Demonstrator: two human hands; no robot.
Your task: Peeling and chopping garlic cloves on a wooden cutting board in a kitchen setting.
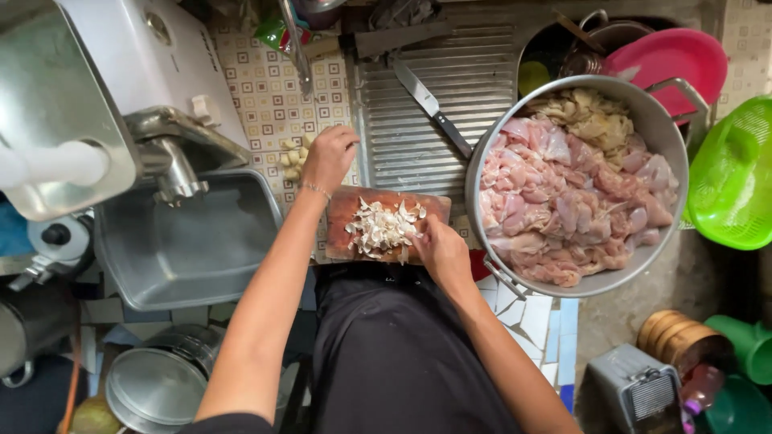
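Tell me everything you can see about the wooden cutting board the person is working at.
The cutting board is a small reddish-brown wooden rectangle lying flat on the counter edge just ahead of the person's lap. A heap of pale garlic skins and pieces covers its middle. The right hand rests at its near right corner; the left hand reaches past its far left corner toward peeled cloves on the tiles.

— What are you wearing on your arms?

— Nothing: both your forearms are bare down to the hands, with no sleeves in sight and no gloves on your left hand [328, 157] or right hand [442, 255].

— Any jewellery?

— You have a thin chain bracelet [315, 190] around your left wrist. Your right wrist carries nothing.

— And lower down?

— A plain black garment [394, 354] covers your lap, with soft folds and no pattern.
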